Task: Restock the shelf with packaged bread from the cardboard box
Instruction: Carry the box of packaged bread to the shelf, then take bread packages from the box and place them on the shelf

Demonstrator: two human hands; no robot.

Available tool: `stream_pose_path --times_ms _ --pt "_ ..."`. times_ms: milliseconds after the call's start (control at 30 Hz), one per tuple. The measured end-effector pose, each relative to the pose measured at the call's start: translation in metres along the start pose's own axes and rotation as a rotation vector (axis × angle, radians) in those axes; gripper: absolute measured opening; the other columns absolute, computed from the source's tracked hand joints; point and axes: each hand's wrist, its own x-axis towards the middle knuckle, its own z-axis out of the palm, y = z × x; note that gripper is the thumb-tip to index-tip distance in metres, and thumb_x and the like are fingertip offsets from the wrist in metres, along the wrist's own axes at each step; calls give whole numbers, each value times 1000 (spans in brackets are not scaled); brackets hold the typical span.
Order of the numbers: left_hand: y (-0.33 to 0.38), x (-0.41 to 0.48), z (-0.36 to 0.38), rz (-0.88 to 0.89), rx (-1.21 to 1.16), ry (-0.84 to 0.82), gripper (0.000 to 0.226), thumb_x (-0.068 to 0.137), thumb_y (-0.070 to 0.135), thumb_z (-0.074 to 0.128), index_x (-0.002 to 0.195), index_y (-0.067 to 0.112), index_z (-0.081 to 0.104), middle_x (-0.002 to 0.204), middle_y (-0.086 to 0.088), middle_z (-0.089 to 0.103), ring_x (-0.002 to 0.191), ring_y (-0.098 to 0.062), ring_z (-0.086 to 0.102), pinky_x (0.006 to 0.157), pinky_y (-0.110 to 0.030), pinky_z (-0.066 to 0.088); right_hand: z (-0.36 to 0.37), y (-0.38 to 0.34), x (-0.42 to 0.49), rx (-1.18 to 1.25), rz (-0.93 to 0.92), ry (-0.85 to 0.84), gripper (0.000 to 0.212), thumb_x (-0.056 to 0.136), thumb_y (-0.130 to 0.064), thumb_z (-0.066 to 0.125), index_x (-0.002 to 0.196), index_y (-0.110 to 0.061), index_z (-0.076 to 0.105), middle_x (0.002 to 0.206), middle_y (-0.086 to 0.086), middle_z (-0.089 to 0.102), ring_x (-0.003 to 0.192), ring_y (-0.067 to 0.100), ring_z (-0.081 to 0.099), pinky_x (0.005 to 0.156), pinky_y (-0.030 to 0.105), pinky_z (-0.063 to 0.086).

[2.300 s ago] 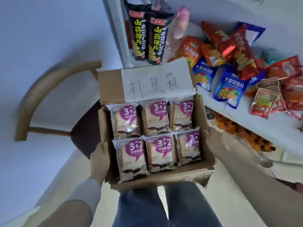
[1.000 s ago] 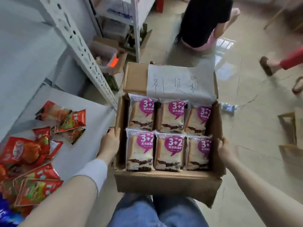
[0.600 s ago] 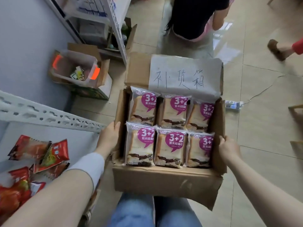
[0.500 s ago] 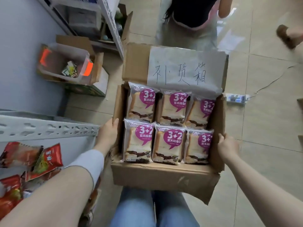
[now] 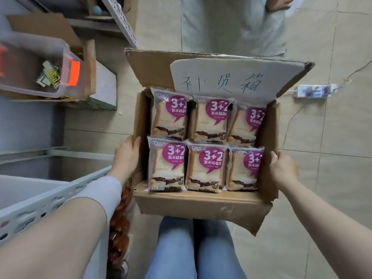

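Observation:
An open cardboard box hangs in front of me above the tiled floor, over my legs. It holds several packaged bread loaves with purple "3+2" labels, set in two rows. A white paper with handwriting is stuck on the raised far flap. My left hand grips the box's left wall, thumb over the rim. My right hand grips the right wall the same way.
The white perforated shelf edge runs along the lower left. A clear plastic bin sits in a carton at the upper left. A power strip with its cable lies on the floor at the right. A person's legs stand beyond the box.
I have turned with the box away from the snack shelf and it now hangs lower over the floor. Both hands keep the same grip on its sides.

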Motion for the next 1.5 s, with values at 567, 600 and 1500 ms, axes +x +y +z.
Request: stream_pose_path --times_ms 567,600,1500 --pt "-23 14 36 -85 -47 -12 34 99 28 34 108 2 54 105 -25 60 96 -41 52 75 -35 33 37 4 4 39 106 23 36 99 -24 34 123 -3 52 120 31 55 111 46 50 89 43 41" --pt "-24 13 38 -91 -51 -2 33 99 28 34 107 2 54 103 -25 60 96 -41 53 74 -35 33 40 5 3 38 111 34 36 99 -24 34 123 -3 51 120 31 55 111 46 51 89 44 42" --pt "14 -36 58 -173 -244 -30 71 68 37 79 125 15 42 131 -4 45 115 -14 45 90 -28 37 123 -44 -90 232 44 -307 80 67 -34 81 129 -3 40 130 15 52 123 30 46 101 37 37"
